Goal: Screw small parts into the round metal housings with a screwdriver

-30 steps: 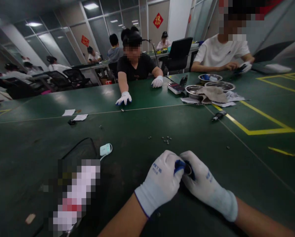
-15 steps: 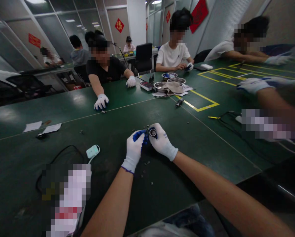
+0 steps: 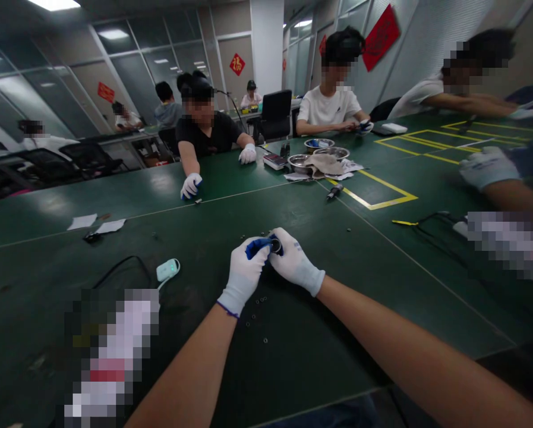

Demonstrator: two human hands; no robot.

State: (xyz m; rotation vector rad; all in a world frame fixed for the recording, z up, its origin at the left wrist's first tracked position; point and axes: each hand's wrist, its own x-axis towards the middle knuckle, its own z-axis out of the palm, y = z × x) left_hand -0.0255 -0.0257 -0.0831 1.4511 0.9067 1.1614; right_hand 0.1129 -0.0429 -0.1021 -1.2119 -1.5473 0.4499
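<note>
Clasping round part (image 3: 276, 245) in right hand (image 3: 293, 260); touching its edge with left hand (image 3: 243, 264), cannot tell if gripping; above bench (image 3: 319, 351) with small rings (image 3: 265, 340).

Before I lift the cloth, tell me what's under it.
White paper shows at its edges, and the cloth seems to overlap two metal bowls. Whatever it covers is hidden.

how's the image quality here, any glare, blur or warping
Head view: pale glare patches on the shiny dark-green tabletop; head view: a co-worker's white-gloved hand at right looks smeared; head view: walls lean, suggesting tilt or wide-angle distortion; head view: the small dark round part at the person's white-and-blue-gloved right hand is too small and dim for detail.
</note>
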